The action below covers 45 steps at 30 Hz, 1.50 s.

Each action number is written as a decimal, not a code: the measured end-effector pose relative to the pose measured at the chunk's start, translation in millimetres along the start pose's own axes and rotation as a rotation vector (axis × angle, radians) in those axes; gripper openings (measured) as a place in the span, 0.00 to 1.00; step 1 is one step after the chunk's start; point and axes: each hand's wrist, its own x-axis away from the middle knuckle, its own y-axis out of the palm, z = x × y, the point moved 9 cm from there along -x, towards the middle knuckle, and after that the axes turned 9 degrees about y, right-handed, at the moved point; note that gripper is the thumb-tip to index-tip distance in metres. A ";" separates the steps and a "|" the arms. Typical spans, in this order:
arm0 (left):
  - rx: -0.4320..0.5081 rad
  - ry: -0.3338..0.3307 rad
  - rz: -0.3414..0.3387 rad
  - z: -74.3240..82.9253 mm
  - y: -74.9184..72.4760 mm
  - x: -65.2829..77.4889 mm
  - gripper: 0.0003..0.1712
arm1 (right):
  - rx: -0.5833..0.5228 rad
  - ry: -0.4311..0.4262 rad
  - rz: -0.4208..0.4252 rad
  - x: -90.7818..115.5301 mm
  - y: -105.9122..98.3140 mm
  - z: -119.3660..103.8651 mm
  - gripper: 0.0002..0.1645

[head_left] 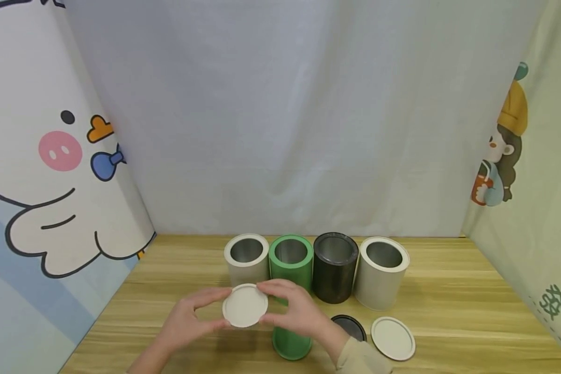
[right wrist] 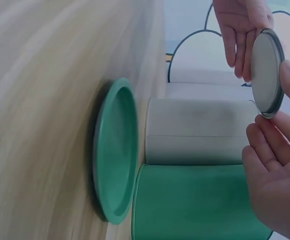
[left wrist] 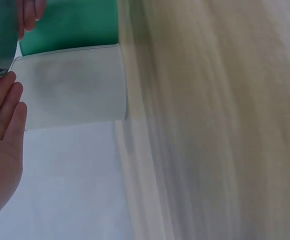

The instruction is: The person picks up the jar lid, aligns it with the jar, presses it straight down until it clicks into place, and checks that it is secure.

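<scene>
Both hands hold a round white can lid up above the table, in front of the cans. My left hand pinches its left edge between thumb and fingers, and my right hand pinches the right edge. Seen from the right wrist, the metallic underside of the lid shows. Behind the hands stand a white can and a green can, both without lids. A green lid lies on the table below the right hand, which partly covers it in the head view.
Right of the green can stand a black can and another white can, all in one row. A black lid, partly behind the right forearm, and a white lid lie before them. A grey curtain hangs behind the wooden table.
</scene>
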 end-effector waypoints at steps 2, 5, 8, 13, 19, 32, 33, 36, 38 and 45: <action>-0.011 0.011 0.017 1.3 -2.5 -2.2 0.33 | -0.005 -0.017 0.029 0.1 -2.9 -2.5 0.36; -0.026 0.027 0.044 3.8 -5.8 -6.0 0.33 | -0.009 -0.032 0.081 0.0 -8.1 -6.0 0.36; -0.026 0.027 0.072 5.4 -8.3 -9.6 0.32 | -0.011 -0.041 0.137 -0.3 -14.4 -9.8 0.35; -0.035 0.004 0.104 7.5 -11.0 -14.6 0.32 | 0.007 -0.055 0.200 -1.3 -23.1 -16.4 0.33; -0.047 -0.072 0.144 4.7 -11.4 -18.1 0.31 | 0.027 -0.059 0.251 -4.0 -30.6 -19.8 0.30; -0.084 -0.125 0.212 3.2 -16.1 -35.4 0.32 | 0.086 -0.071 0.395 -12.9 -42.5 -27.5 0.28; -0.086 -0.128 0.214 2.9 -16.4 -36.9 0.33 | 0.088 -0.066 0.399 -14.0 -42.7 -27.4 0.28; -0.091 -0.143 0.217 1.1 -16.9 -41.1 0.33 | 0.117 -0.035 0.393 -18.8 -41.7 -24.6 0.28; -0.089 -0.154 0.216 -0.2 -17.2 -43.8 0.34 | 0.135 -0.017 0.382 -22.2 -41.0 -22.9 0.27; -0.107 -0.167 0.218 -4.5 -19.1 -52.6 0.33 | 0.164 0.008 0.335 -34.5 -42.9 -20.2 0.28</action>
